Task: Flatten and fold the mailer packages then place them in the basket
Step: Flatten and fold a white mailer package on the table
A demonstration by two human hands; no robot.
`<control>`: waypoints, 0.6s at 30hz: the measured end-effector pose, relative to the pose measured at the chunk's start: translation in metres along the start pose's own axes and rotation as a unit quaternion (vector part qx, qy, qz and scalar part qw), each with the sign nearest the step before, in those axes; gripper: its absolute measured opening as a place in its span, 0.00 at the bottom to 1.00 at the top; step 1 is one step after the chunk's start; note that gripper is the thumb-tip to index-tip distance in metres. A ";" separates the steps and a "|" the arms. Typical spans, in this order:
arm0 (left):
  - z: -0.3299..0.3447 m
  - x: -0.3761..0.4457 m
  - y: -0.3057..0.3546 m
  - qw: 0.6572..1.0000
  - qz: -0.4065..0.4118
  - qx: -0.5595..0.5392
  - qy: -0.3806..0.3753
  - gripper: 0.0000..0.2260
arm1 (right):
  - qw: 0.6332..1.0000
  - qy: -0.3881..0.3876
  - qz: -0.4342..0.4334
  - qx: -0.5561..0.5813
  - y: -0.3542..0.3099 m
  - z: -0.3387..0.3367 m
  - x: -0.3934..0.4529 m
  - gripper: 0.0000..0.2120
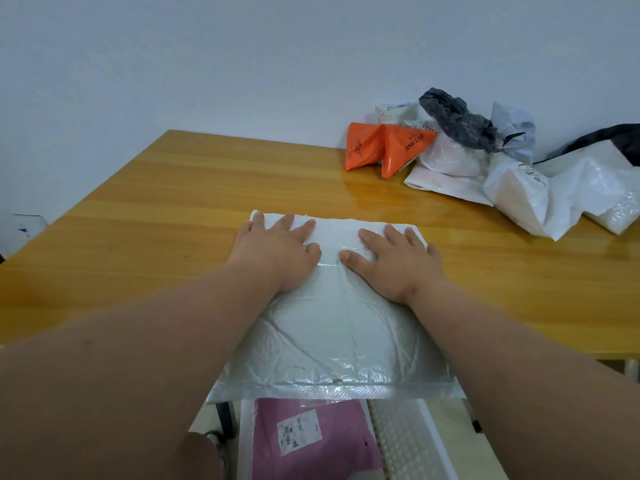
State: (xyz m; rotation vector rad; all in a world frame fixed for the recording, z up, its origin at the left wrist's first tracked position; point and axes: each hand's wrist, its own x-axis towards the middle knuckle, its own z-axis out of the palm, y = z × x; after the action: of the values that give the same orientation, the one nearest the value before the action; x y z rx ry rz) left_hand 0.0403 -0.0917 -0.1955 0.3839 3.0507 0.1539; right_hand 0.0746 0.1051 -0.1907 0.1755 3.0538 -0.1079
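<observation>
A white bubble mailer (332, 334) lies flat on the wooden table (138, 216), its near edge hanging over the table's front. My left hand (277, 251) and my right hand (398, 261) press on its far half, side by side, with fingers straight and spread. Below the table edge stands a white basket (429, 441) that holds a folded pink mailer (311, 441) with a shipping label.
A heap of crumpled mailers (485, 168) sits at the table's far right: an orange one (388, 147), several white ones and a dark grey one (453, 119). A pale wall rises behind the table. A black table leg (223, 420) stands left of the basket.
</observation>
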 end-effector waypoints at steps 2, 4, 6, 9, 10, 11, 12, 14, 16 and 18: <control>0.000 -0.002 -0.003 0.998 -0.001 -0.043 0.042 0.26 | 0.998 0.049 -0.010 0.028 0.002 0.000 -0.004 0.35; -0.003 -0.007 -0.008 0.990 -0.021 -0.104 0.089 0.24 | 0.997 0.069 -0.020 0.038 0.005 -0.002 -0.010 0.31; -0.009 -0.013 -0.012 0.987 -0.026 -0.107 0.118 0.22 | 0.997 0.063 -0.023 0.031 0.010 -0.005 -0.017 0.30; -0.018 -0.022 -0.011 0.993 -0.011 -0.056 0.104 0.22 | 0.998 0.049 -0.013 0.026 0.016 -0.013 -0.030 0.31; -0.022 -0.027 -0.007 0.994 -0.006 -0.048 0.093 0.23 | 0.999 0.039 -0.008 0.025 0.017 -0.017 -0.036 0.31; -0.025 -0.032 -0.003 0.996 -0.001 -0.043 0.082 0.23 | 0.999 0.029 -0.004 0.023 0.016 -0.019 -0.041 0.32; -0.027 -0.037 0.001 0.997 0.005 -0.034 0.073 0.23 | 1.000 0.022 -0.003 0.019 0.015 -0.021 -0.047 0.32; -0.031 -0.050 0.008 0.998 0.015 -0.016 0.056 0.25 | 1.000 0.020 -0.009 0.014 0.011 -0.021 -0.060 0.34; -0.031 -0.064 0.013 0.999 0.018 -0.007 0.032 0.26 | 1.000 0.018 -0.016 0.020 0.008 -0.021 -0.072 0.35; -0.028 -0.075 0.014 1.000 0.019 -0.001 0.011 0.27 | 0.999 0.009 -0.021 0.024 0.005 -0.020 -0.084 0.37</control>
State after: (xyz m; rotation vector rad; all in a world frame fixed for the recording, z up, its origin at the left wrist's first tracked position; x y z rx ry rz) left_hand 0.1143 -0.0996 -0.1623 0.4424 3.0668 0.1644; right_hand 0.1567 0.1022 -0.1643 0.1163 3.0753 -0.1835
